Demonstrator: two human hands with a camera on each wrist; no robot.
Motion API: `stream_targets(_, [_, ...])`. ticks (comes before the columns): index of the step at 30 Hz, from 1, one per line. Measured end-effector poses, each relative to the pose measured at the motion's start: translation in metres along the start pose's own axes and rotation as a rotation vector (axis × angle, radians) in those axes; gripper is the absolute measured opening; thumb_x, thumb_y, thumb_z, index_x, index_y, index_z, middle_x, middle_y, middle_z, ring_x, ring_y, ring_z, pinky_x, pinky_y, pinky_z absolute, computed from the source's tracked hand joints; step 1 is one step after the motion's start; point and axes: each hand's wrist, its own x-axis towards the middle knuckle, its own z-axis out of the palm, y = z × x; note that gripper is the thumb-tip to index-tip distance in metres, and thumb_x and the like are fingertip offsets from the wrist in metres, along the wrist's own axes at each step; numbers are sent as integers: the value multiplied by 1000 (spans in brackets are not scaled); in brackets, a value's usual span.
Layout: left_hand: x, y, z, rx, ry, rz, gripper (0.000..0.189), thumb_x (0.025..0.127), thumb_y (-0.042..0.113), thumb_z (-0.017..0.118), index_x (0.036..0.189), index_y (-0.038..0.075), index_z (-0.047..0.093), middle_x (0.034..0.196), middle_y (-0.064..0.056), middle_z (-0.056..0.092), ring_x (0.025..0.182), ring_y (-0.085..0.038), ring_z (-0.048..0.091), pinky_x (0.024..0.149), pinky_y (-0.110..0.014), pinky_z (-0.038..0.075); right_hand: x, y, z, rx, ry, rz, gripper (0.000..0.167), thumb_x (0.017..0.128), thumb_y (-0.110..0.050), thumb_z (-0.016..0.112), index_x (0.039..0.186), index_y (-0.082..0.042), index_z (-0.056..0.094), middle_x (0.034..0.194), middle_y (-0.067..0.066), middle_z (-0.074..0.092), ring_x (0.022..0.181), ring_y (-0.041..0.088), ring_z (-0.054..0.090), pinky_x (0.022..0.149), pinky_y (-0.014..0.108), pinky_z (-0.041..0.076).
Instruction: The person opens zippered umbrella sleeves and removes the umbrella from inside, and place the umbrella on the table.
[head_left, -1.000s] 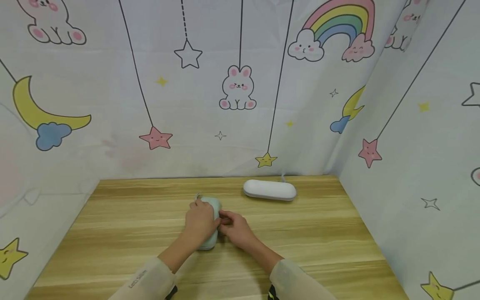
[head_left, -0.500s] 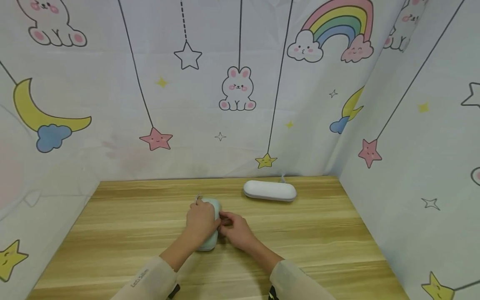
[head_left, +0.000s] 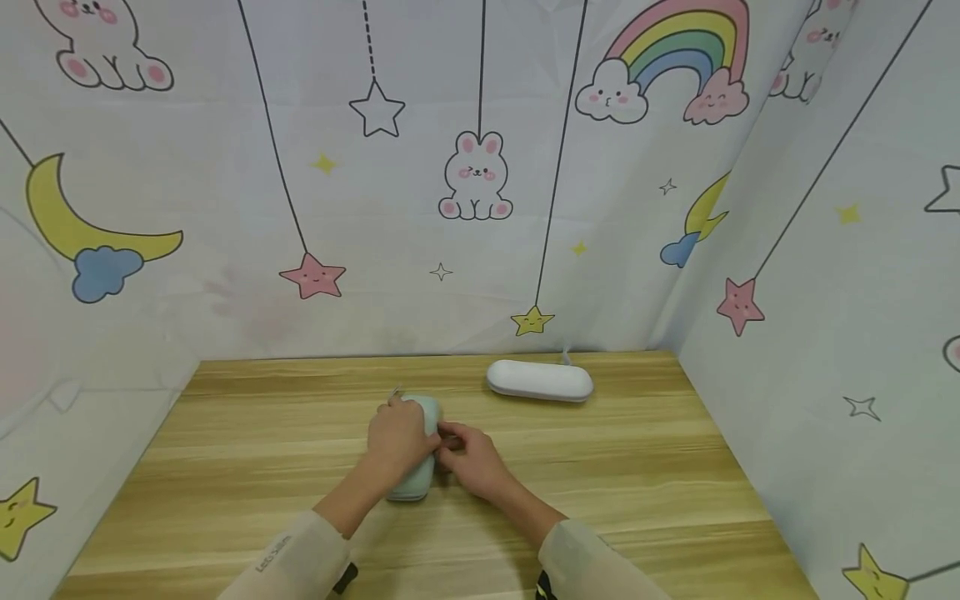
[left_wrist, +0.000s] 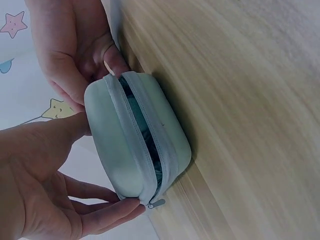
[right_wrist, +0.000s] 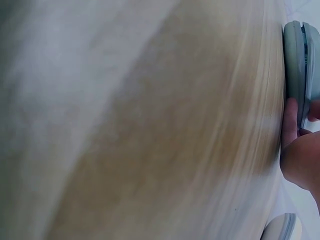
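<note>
A mint-green zippered case [head_left: 417,485] lies on the wooden table, its length pointing away from me. My left hand [head_left: 396,437] grips it from above, thumb on the near side and fingertips at the end by the zipper pull [left_wrist: 159,203]. In the left wrist view the zipper gapes along the visible side, and dark green material [left_wrist: 140,120] shows in the slit. My right hand [head_left: 476,462] holds the case's right side with bent fingers. One finger of it [right_wrist: 290,122] lies along the lower shell in the right wrist view.
A closed white oblong case [head_left: 540,381] with a small strap lies at the table's back right. The wooden table [head_left: 637,467] meets a printed cloth [head_left: 405,317] behind, with another cloth side on the right.
The left hand and the near end of the green case have shifted slightly left. The right hand stays in nearly the same place.
</note>
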Motion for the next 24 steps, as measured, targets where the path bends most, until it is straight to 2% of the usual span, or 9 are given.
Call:
stream_targets(4, [1, -4, -4, -45, -14, -4, 43, 83, 34, 86, 85, -6, 71, 90, -25, 63, 77, -38, 65, 59, -47, 57, 0, 0, 1, 20, -2, 0, 45, 106, -13, 65, 148, -1, 58, 129, 16, 72, 118, 30, 70, 82, 33, 63])
stream_targets(10, [2, -12, -6, -98, -50, 9, 35, 86, 33, 81, 71, 6, 64, 78, -12, 58, 62, -24, 57, 51, -37, 50, 0, 0, 1, 45, -7, 12, 46, 107, -11, 63, 150, 0, 56, 134, 18, 68, 118, 32, 70, 81, 33, 63])
stream_targets(17, [3, -16, -13, -123, -51, 7, 37, 86, 35, 80, 72, 6, 62, 73, -9, 58, 59, -23, 55, 50, -36, 47, -1, -1, 1, -3, -8, 20, 48, 105, -10, 65, 151, -1, 55, 130, 14, 69, 111, 25, 72, 82, 29, 62])
stream_targets(24, [2, -16, -17, -150, -63, -9, 38, 85, 35, 81, 69, 7, 61, 74, -8, 58, 62, -23, 56, 51, -36, 47, 0, 1, 3, -65, 5, 10, 50, 105, -11, 67, 152, -1, 54, 131, 12, 69, 114, 22, 70, 83, 26, 61])
